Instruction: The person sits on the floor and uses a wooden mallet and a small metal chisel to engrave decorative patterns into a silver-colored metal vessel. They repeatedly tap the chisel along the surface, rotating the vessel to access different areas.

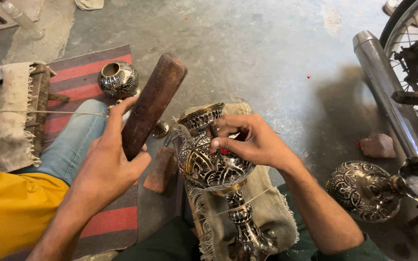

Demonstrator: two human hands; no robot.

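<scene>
One engraved silver-and-black metal vase [212,162] lies tilted across a frayed burlap cloth [272,208], its long axis running from the gold-rimmed mouth at the upper left down to the narrow foot at the lower edge of the view. Against its swollen belly the right hand [250,140] pinches a thin dark metal chisel [215,133] between thumb and fingertips, the tool standing nearly upright with its tip on the patterned surface. Just to the left, and raised above the vase, the left hand [107,164] wraps its fingers closed around the lower end of a reddish-brown wooden mallet [153,104], whose long axis slants up and to the right so that its blunt head hangs apart from the chisel's top. A reddish brick fragment [160,169] sits beside the vase. Farther out, a second round engraved pot [118,78] stands on a red-striped mat [85,82], and another engraved vessel [364,191] rests on the concrete floor [247,43] to the right.
</scene>
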